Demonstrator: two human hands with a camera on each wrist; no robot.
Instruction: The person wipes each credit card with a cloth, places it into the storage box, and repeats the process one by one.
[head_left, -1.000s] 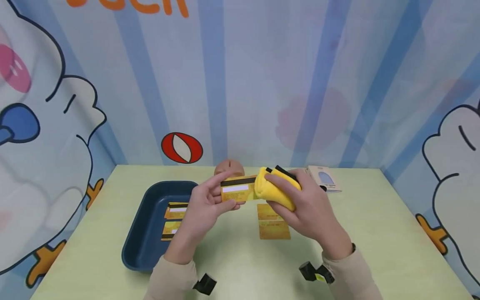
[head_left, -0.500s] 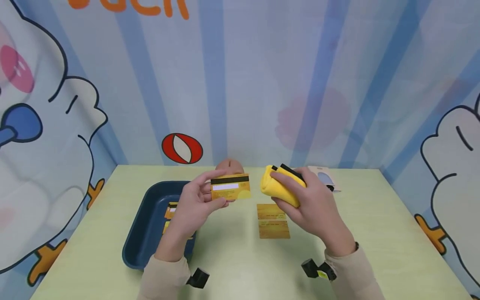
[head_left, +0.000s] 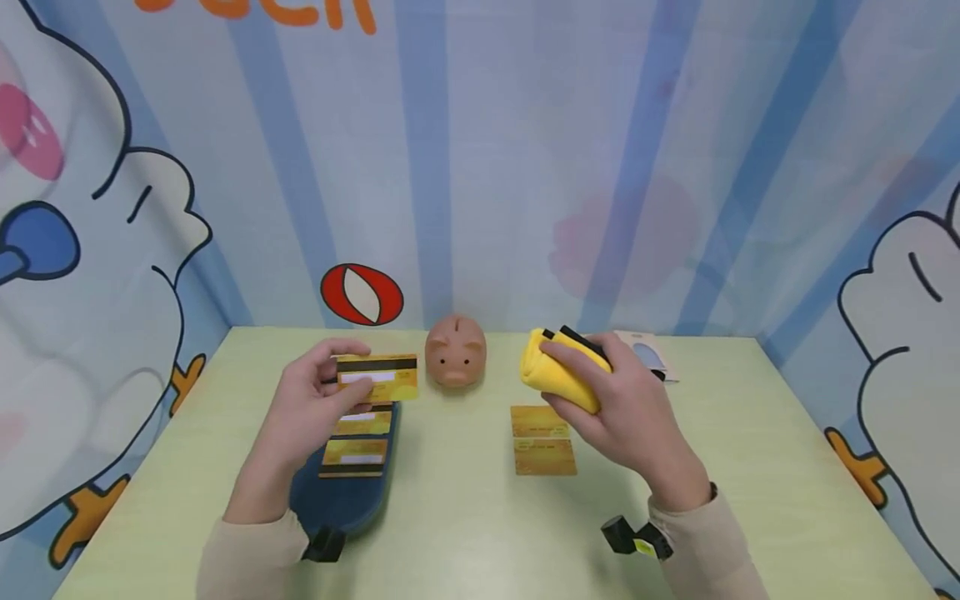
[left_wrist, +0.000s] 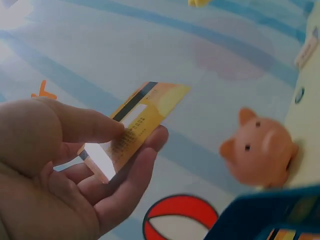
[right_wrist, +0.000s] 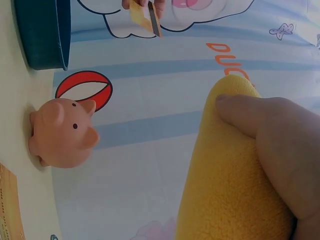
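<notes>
My left hand [head_left: 311,408] pinches a gold bank card [head_left: 393,379] between thumb and fingers, its black stripe and white strip facing me. In the left wrist view the same card [left_wrist: 150,112] tilts upward, thumb on its face. This hand is above the dark blue tray [head_left: 341,512], where more gold cards [head_left: 354,458] lie stripe side up. On the right, my right hand [head_left: 626,404] grips a folded yellow cloth [head_left: 558,371] with black edging, held over the table. Two gold cards [head_left: 545,457] lie face up on the table below the cloth.
A pink piggy bank [head_left: 456,352] stands at the back middle of the pale table [head_left: 457,533], right of the tray. Behind the right hand lies a light-coloured box [head_left: 641,346] at the back edge. A striped, printed curtain [head_left: 495,167] rises behind the table.
The left hand has drawn the card out from beside the cloth and carried it left over the tray, uncovering the piggy bank. The right hand with the cloth has shifted slightly right.
</notes>
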